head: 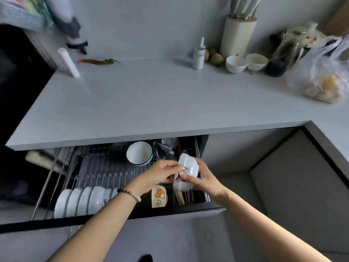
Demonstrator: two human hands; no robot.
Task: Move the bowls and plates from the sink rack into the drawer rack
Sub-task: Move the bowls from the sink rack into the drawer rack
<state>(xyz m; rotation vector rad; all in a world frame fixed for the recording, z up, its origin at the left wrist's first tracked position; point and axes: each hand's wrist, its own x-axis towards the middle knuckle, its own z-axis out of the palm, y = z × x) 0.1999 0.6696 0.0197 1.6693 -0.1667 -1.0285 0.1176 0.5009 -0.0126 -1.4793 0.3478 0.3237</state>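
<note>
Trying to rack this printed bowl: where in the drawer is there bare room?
Free: the bare wire prongs mid-rack, between the row of white bowls in front and the lone bowl behind. Crowded: the right end, where the left hand and right hand hold the printed bowl beside the bear-print box.

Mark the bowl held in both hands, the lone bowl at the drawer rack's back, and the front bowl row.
held bowl (189, 166): head view, outer side wall.
lone bowl (139, 153): head view, inner surface.
bowl row (81, 201): head view, a middle bowl's outer wall.

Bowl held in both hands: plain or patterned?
The bowl is white with small dark printed motifs on its side; clearest in the head view.
</note>
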